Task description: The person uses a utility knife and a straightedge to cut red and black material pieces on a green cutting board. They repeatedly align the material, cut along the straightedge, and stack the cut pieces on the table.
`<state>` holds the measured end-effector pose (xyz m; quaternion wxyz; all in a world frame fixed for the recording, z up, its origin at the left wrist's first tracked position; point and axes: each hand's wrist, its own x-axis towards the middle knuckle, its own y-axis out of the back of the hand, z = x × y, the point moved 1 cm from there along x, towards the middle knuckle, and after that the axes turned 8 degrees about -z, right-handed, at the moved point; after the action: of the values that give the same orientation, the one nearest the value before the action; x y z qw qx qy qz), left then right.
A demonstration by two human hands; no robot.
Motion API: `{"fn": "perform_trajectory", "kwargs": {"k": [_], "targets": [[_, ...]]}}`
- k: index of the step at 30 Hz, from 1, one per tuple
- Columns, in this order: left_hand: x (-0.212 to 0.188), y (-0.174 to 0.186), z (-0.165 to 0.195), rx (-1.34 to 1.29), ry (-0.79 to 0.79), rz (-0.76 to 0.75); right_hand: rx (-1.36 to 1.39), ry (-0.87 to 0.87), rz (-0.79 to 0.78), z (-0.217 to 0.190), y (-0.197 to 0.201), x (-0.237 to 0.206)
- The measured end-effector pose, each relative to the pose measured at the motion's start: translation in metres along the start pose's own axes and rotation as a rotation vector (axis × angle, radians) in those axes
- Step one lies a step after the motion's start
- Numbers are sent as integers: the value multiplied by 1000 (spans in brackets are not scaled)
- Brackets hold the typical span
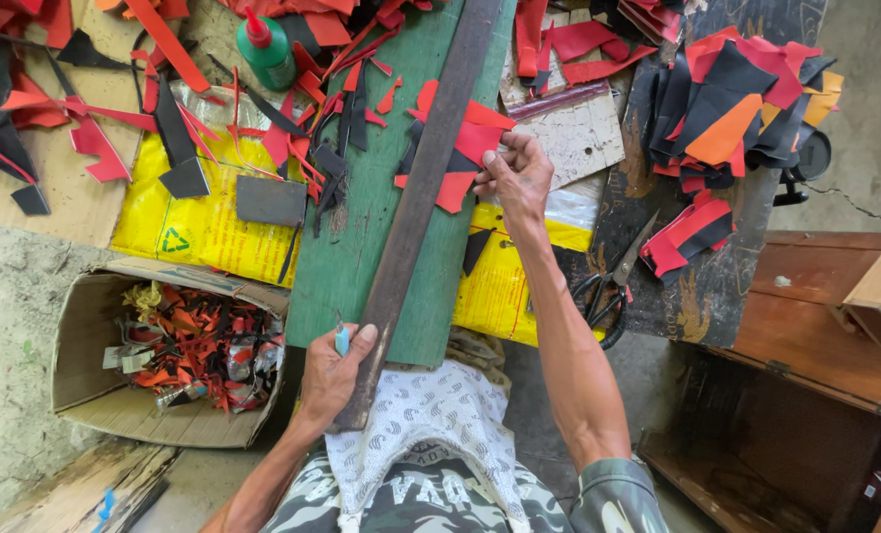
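On the green board (361,247), a long dark bar (421,188) lies lengthwise, its near end gripped by the left hand (334,373), which also clasps a small blue-handled tool (342,340). The right hand (515,176) pinches a red scrap (480,138) just beside the bar. Scissors (613,286) lie to the right, and a box (95,326) of offcuts sits to the left.

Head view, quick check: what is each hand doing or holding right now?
Left hand: closed on a small light-blue-handled cutter, pressing the long dark metal straightedge.
Right hand: fingers pinching the red and black material pieces.
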<state>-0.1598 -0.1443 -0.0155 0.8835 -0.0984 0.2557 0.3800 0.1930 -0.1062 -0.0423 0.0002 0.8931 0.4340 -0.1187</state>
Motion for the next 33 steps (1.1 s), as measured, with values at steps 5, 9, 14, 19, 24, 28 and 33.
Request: {"fn": "perform_trajectory", "kwargs": {"k": [5,9,14,19,24,28,33], "targets": [[0,2,-4,121,-19,56,-57,-7,-7,-1,3,0],[-3,3,-1,118,63,130,-97,-4,-7,2,6,-1],[-11,10,11,256,17,167,-111,-11,-3,6,8,1],[-9,7,15,411,28,96,-206,-21,68,3,6,-4],[-7,9,14,487,-43,45,-715,316,133,-4,-18,-15],[-8,11,14,490,-24,63,-804,368,-46,-4,-37,-8],[-7,15,14,459,63,39,-1055,571,-27,4,-47,-1]]}}
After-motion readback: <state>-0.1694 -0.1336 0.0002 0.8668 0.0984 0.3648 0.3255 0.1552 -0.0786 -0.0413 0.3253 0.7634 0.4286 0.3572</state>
